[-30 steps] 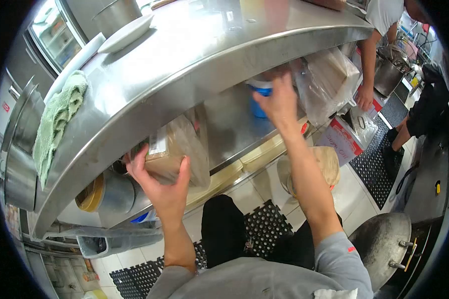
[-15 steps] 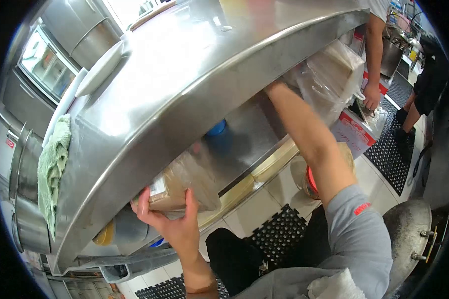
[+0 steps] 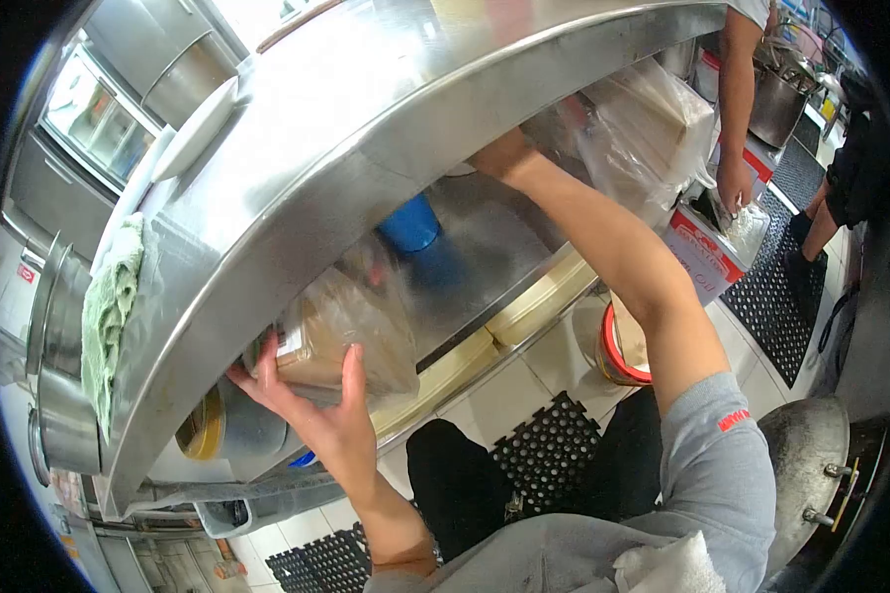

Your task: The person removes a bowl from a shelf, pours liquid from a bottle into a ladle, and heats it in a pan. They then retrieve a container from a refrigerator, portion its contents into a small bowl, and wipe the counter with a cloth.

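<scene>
Hands of the wearer number two, and both go under the front edge of the steel counter (image 3: 386, 89). One wrapped package (image 3: 341, 331), brown inside clear plastic, lies on the shelf beneath the counter, toward its left end. The left hand (image 3: 311, 410) clasps it from the front and below. The fingers are spread round the package's left end and the thumb is pressed up against its near face, so the package sits above and just behind the palm. Its long axis runs along the shelf, roughly parallel to the counter's front edge. The end with a white label points left, toward the fingers, and the loose plastic trails off to the right.

The right hand (image 3: 499, 158) reaches deep under the counter's middle. Only the wrist and the back of the hand show, so I cannot tell whether its fingers are spread or closed. One blue container (image 3: 410, 225) stands on the shelf under the counter, between the two hands and nearer the right forearm.

One large clear plastic bag (image 3: 643, 128) bulges under the counter's right end. On top of the counter's left end lies one green cloth (image 3: 109, 306), with one white plate (image 3: 193, 128) beyond it. Past the counter's right end, a co-worker's hand (image 3: 734, 183) hangs above one red-and-white box (image 3: 702, 257). One red-rimmed bucket (image 3: 623, 346) stands on the floor in front of the counter.
</scene>
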The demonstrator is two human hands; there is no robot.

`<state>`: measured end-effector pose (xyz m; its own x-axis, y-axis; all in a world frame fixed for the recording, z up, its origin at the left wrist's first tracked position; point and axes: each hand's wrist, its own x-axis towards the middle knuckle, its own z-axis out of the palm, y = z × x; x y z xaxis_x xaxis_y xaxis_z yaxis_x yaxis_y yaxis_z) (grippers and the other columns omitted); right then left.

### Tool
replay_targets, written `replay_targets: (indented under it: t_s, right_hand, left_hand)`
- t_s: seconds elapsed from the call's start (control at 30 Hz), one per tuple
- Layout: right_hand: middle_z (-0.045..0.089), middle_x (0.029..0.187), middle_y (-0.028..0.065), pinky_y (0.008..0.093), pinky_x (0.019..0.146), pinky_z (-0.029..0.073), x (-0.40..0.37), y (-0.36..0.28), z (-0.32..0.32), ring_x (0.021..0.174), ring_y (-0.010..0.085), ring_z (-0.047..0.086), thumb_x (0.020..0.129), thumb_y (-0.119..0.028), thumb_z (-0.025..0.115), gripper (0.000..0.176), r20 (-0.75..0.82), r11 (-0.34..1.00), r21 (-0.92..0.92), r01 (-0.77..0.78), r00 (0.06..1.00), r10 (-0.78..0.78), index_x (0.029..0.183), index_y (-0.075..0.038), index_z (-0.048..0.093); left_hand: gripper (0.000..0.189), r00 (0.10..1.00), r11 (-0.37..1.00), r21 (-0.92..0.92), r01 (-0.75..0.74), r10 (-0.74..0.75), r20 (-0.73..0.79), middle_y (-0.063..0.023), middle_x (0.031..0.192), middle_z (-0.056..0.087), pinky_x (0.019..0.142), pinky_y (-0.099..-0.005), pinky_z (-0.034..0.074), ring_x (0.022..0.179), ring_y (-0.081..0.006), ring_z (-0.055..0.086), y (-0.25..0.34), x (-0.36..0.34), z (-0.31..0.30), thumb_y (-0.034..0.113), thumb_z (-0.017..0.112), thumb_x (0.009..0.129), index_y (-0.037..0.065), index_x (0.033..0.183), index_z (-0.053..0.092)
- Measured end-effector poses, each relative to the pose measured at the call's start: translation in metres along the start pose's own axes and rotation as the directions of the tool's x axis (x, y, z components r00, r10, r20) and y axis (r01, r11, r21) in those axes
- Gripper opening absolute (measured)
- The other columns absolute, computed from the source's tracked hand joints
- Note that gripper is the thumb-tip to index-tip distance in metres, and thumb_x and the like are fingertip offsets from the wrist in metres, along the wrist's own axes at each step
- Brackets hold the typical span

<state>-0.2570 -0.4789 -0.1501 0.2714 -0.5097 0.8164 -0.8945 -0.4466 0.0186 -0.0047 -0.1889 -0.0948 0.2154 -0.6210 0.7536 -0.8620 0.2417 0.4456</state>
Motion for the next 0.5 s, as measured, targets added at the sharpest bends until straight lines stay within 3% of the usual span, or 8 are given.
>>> replay_targets:
  t_s: [0.07, 0.17, 0.2, 0.27, 0.3, 0.37, 0.43, 0.5]
  right_hand:
    - [0.068, 0.084, 0.0147, 0.0425, 0.068, 0.055, -0.001, -0.020, -0.026, 0.082, 0.0314, 0.068, 0.076, -0.013, 0.060, 0.018, 0.114, 1.000, 0.018, 0.019, 0.993, -0.021, 0.090, -0.008, 0.069]
    - [0.068, 0.082, 0.0151, 0.0424, 0.068, 0.055, -0.003, -0.033, -0.056, 0.081, 0.0323, 0.068, 0.074, -0.014, 0.061, 0.018, 0.307, 0.998, 0.027, 0.055, 0.950, -0.060, 0.087, -0.006, 0.069]
    - [0.068, 0.082, 0.0155, 0.0425, 0.068, 0.055, -0.007, -0.036, -0.068, 0.081, 0.0323, 0.068, 0.073, -0.014, 0.061, 0.017, 0.310, 0.995, 0.015, 0.098, 0.946, -0.098, 0.086, -0.005, 0.068]
    - [0.068, 0.082, 0.0161, 0.0427, 0.068, 0.054, -0.012, -0.046, -0.097, 0.081, 0.0323, 0.068, 0.070, -0.015, 0.063, 0.018, 0.346, 0.991, 0.016, 0.136, 0.929, -0.133, 0.084, -0.004, 0.068]
    - [0.068, 0.082, 0.0164, 0.0428, 0.068, 0.054, -0.010, -0.051, -0.115, 0.081, 0.0322, 0.068, 0.069, -0.015, 0.063, 0.019, 0.371, 0.991, 0.021, 0.130, 0.920, -0.129, 0.083, -0.003, 0.067]
    - [0.067, 0.080, 0.0164, 0.0427, 0.068, 0.054, -0.012, -0.054, -0.129, 0.080, 0.0308, 0.068, 0.064, -0.016, 0.067, 0.018, 0.390, 0.994, 0.058, 0.094, 0.914, -0.110, 0.078, -0.003, 0.067]
    - [0.067, 0.083, 0.0149, 0.0426, 0.066, 0.053, -0.016, -0.060, -0.144, 0.077, 0.0319, 0.066, 0.065, -0.016, 0.068, 0.019, 0.481, 0.989, -0.021, 0.144, 0.869, -0.117, 0.081, -0.004, 0.069]
    - [0.067, 0.082, 0.0147, 0.0419, 0.066, 0.053, -0.016, -0.069, -0.162, 0.077, 0.0312, 0.066, 0.065, -0.015, 0.068, 0.019, 0.568, 0.981, -0.071, 0.182, 0.815, -0.110, 0.081, -0.004, 0.069]
  left_hand:
    - [0.066, 0.999, 0.996, 0.092, 0.019, -0.016, -0.035, -0.0221, 0.151, 0.017, 0.112, -0.0434, 0.018, 0.138, -0.0324, 0.024, 0.008, -0.004, -0.005, 0.004, 0.071, 0.078, 0.003, 0.135, 0.036]
    - [0.058, 0.936, 0.921, -0.233, -0.311, 0.255, -0.242, -0.0230, 0.148, 0.028, 0.109, -0.0437, 0.026, 0.134, -0.0334, 0.034, 0.026, -0.028, -0.019, 0.002, 0.066, 0.080, 0.004, 0.132, 0.041]
    - [0.054, 0.908, 0.823, -0.402, -0.401, 0.416, -0.055, -0.0229, 0.144, 0.034, 0.106, -0.0433, 0.031, 0.129, -0.0334, 0.040, 0.031, -0.036, -0.017, 0.000, 0.064, 0.080, 0.004, 0.129, 0.043]
    - [0.053, 0.834, 0.765, -0.574, -0.292, 0.497, 0.238, -0.0215, 0.131, 0.050, 0.099, -0.0422, 0.041, 0.117, -0.0330, 0.054, 0.045, -0.057, 0.006, 0.003, 0.065, 0.079, 0.003, 0.128, 0.045]
    - [0.066, 0.830, 0.778, -0.572, -0.261, 0.483, 0.279, -0.0217, 0.135, 0.046, 0.100, -0.0403, 0.041, 0.122, -0.0327, 0.049, 0.038, -0.065, 0.043, 0.012, 0.074, 0.077, 0.001, 0.134, 0.041]
    - [0.087, 0.909, 0.851, -0.523, 0.038, 0.187, 0.371, -0.0242, 0.143, 0.035, 0.106, -0.0401, 0.034, 0.129, -0.0354, 0.040, 0.046, -0.057, 0.107, 0.019, 0.080, 0.072, -0.002, 0.140, 0.030]
    - [0.102, 0.938, 0.870, -0.452, 0.200, -0.037, 0.344, -0.0272, 0.147, 0.023, 0.110, -0.0409, 0.026, 0.135, -0.0383, 0.028, 0.057, -0.039, 0.152, 0.020, 0.082, 0.070, -0.006, 0.144, 0.016]
    - [0.111, 0.957, 0.859, -0.485, 0.165, -0.021, 0.289, -0.0285, 0.146, 0.021, 0.112, -0.0416, 0.023, 0.136, -0.0392, 0.025, 0.057, -0.026, 0.181, 0.023, 0.084, 0.067, -0.007, 0.144, 0.010]
